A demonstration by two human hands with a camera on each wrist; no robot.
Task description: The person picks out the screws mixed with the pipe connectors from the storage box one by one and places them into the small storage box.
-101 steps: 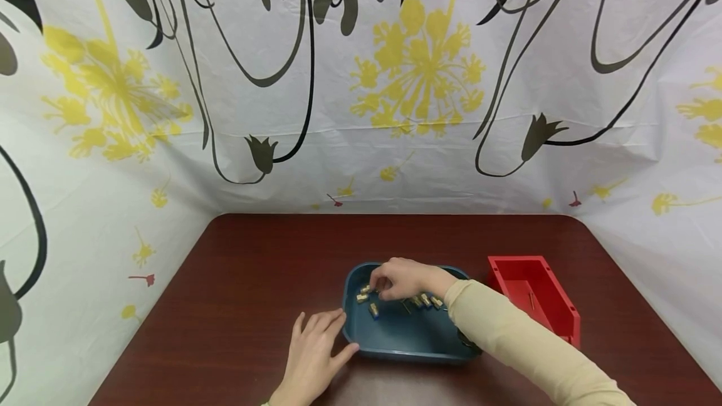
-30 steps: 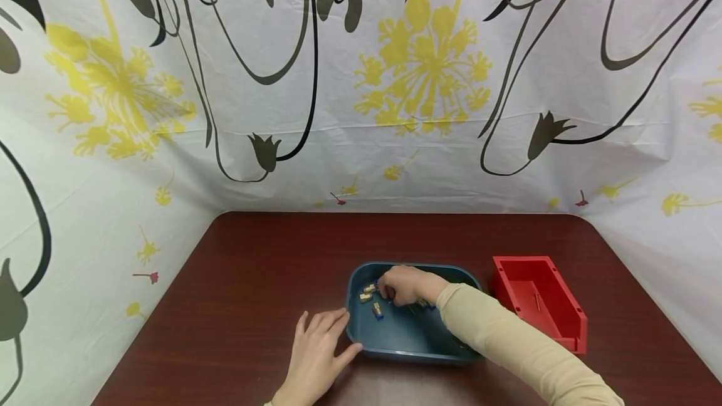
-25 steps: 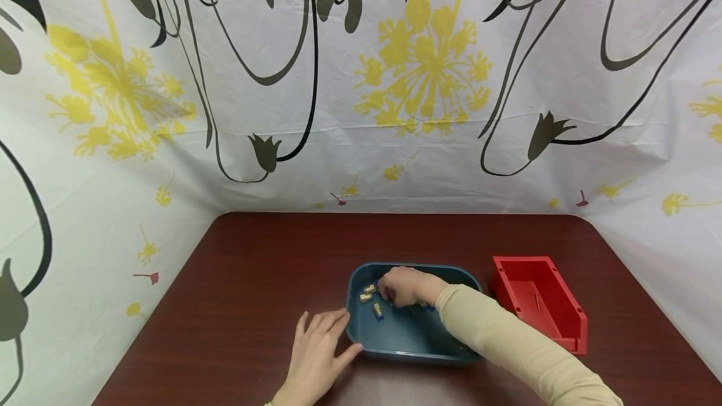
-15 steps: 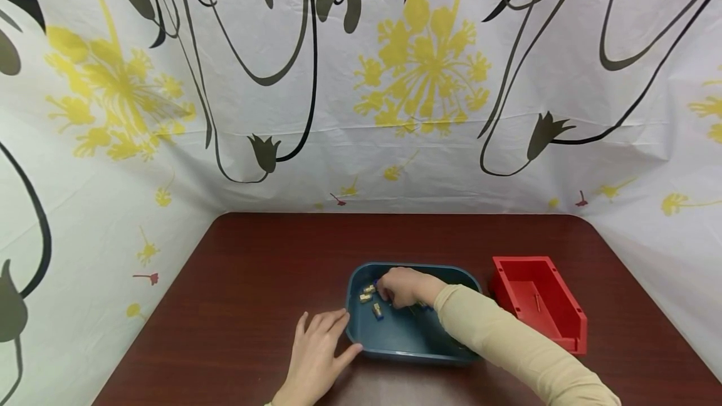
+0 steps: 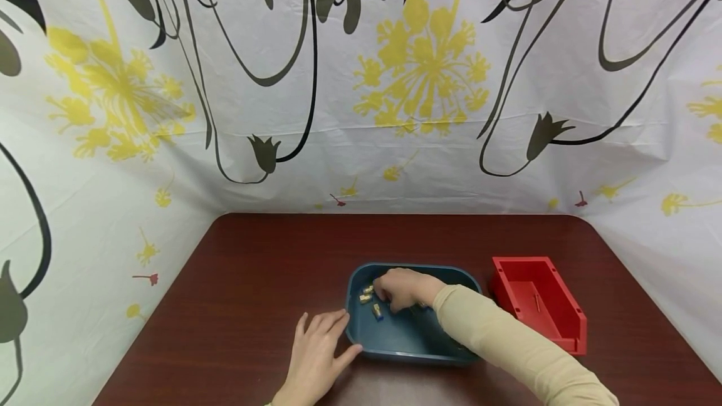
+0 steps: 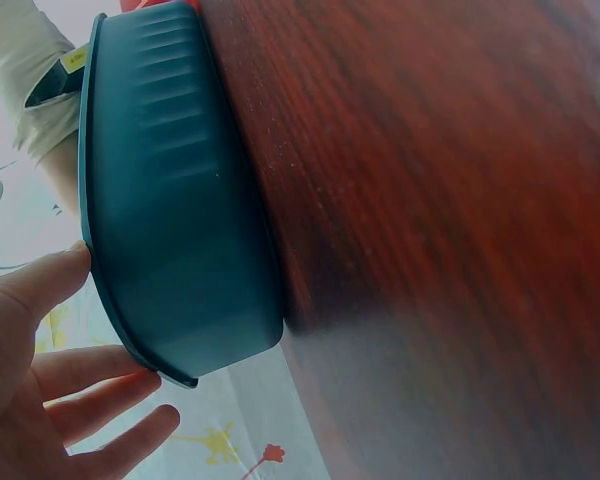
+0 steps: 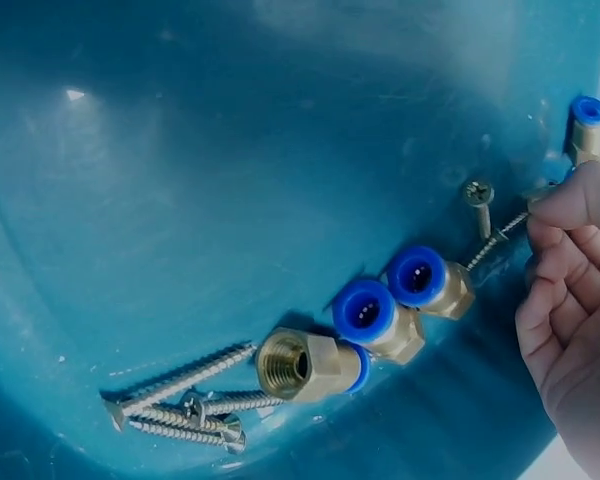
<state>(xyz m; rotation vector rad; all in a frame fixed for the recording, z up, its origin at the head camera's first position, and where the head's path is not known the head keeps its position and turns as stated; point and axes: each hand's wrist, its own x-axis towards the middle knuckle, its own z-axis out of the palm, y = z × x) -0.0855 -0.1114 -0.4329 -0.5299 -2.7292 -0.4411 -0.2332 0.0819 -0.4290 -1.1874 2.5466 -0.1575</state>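
Observation:
The blue-green tray (image 5: 417,354) holds brass push-in fittings (image 5: 377,311) with blue collars, and screws. My left hand (image 5: 317,353) is at the tray's left end, its thumb and fingertips touching the rim (image 6: 88,190) with the fingers extended. Inside the tray, my right hand (image 5: 407,288) has curled fingers. In the right wrist view, the right thumb and forefinger (image 7: 570,200) pinch the end of a thin screw (image 7: 495,242); the fingertips partly hide it. Another screw (image 7: 479,200) is beside it. Several fittings (image 7: 365,312) and a group of screws (image 7: 195,410) lie along the tray's side.
A red bin (image 5: 538,306) stands on the table right of the tray, with a screw (image 5: 537,301) inside. The dark red-brown table (image 5: 254,281) extends left and behind. A patterned cloth (image 5: 338,111) hangs at the back and sides.
Over the last second my right hand has shifted only slightly left within the tray. Compared with the oldest frame, it has its fingers lower among the fittings. The left hand stays at the rim.

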